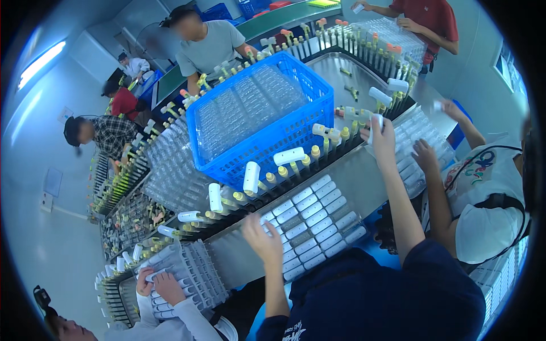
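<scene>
The right hand (382, 138) has its fingers closed around a white oblong piece (374, 128), held up near the rack of yellow-tipped pegs (307, 161). The left hand (264, 237) is at the far left corner of the tray (300, 234) (whether its fingers pinch anything, I can't tell from here). Rows of similar white pieces (312, 211) fill that tray. Beyond the pegs sits a blue crate (267, 149) loaded with clear plastic trays (250, 108).
</scene>
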